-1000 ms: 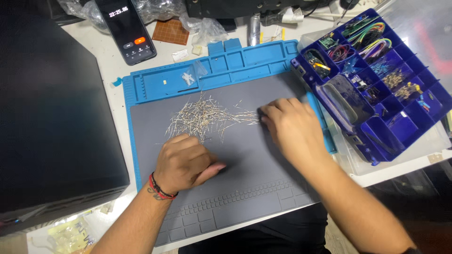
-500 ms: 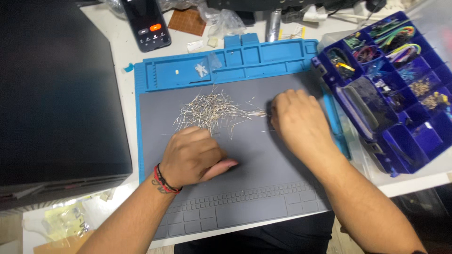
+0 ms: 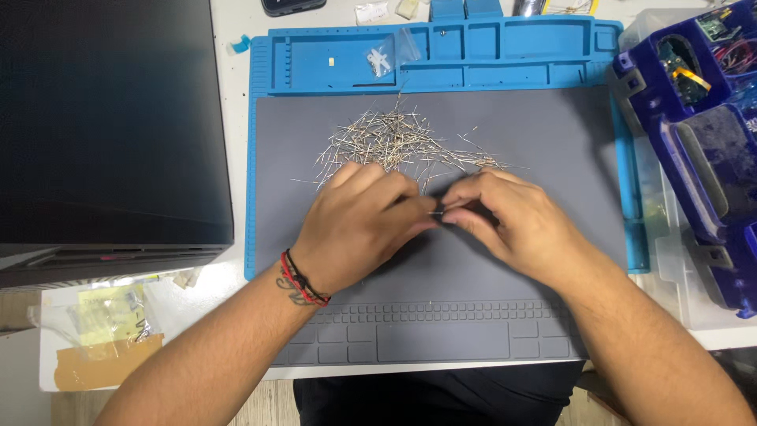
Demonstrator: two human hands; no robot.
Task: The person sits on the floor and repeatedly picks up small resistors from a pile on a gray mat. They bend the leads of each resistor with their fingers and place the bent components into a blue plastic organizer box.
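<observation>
A small clear plastic bag (image 3: 384, 57) lies in the blue mat's top tray, a large dark screen (image 3: 106, 118) stands left, and yellowish packets (image 3: 110, 315) sit below it.

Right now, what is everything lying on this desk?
pins: a heap, too many to count, silvery, on the mat's far half
mat: one, grey with blue rim, desk centre
bag: one, clear, in the mat's top tray
box: one, dark blue, compartments of small parts, right edge
monitor: one, black, left
phone: one, dark, top edge, mostly cut off
packets: a few, clear and yellowish, lower left
left hand: red and black wristbands, fingertips meeting the right's
right hand: pinching one thin pin with the left
</observation>
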